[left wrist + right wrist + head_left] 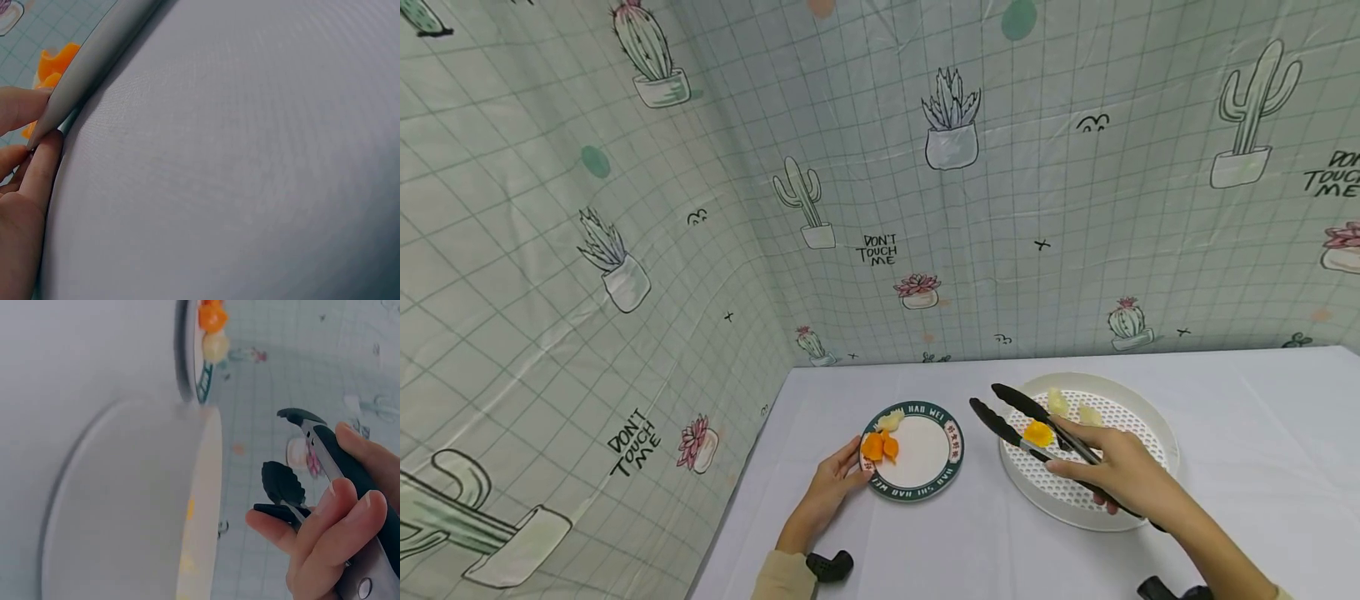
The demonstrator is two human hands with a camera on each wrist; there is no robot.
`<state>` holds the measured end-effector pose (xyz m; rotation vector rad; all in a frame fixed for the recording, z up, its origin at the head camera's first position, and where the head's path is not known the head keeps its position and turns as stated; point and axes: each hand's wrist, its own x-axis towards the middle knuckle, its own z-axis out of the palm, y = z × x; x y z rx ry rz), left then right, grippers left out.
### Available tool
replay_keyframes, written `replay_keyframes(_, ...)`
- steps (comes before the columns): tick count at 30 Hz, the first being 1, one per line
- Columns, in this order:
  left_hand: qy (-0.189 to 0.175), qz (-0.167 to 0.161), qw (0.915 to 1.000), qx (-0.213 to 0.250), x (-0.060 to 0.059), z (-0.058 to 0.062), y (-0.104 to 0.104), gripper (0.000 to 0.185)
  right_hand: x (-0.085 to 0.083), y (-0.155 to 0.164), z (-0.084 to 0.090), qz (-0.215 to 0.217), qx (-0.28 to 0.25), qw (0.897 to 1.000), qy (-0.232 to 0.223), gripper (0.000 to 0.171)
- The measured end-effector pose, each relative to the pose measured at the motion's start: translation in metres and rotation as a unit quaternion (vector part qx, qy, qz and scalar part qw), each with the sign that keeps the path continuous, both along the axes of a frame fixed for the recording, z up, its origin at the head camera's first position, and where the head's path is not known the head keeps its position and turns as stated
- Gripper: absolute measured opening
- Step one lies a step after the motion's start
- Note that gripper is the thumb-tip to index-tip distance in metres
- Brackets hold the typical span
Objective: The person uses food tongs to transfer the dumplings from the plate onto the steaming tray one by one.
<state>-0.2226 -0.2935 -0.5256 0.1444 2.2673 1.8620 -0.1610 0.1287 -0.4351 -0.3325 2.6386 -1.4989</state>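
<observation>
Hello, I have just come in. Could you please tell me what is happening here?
A person is working with both hands at a white table. The left hand holds the edge of a green-rimmed plate, with orange pieces and something pale on it. The right hand holds tongs, their tips apart and empty. A yellow piece and pale pieces lie on a perforated white tray.

Plain beige sleeves (784, 577) are worn with rounded black wrist devices (831, 567).
</observation>
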Motion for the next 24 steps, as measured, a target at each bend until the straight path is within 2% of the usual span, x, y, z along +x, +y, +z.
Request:
replay_keyframes(6,-0.002,0.003,0.9999,-0.014,0.0,0.0,0.0,0.073,0.002,-0.037,-0.006,0.02,-0.025,0.999,-0.014,0.076)
replay_keyframes(13,-0.005,0.001,0.9999,-0.013,-0.003,-0.002,-0.004,0.073,0.003,-0.077,-0.017,0.04,-0.024,0.999,0.003,0.076)
replay_keyframes(24,-0.004,-0.01,0.9998,-0.015,-0.001,-0.001,-0.01,0.073,0.005,-0.126,-0.038,0.017,0.027,0.999,0.003,0.073)
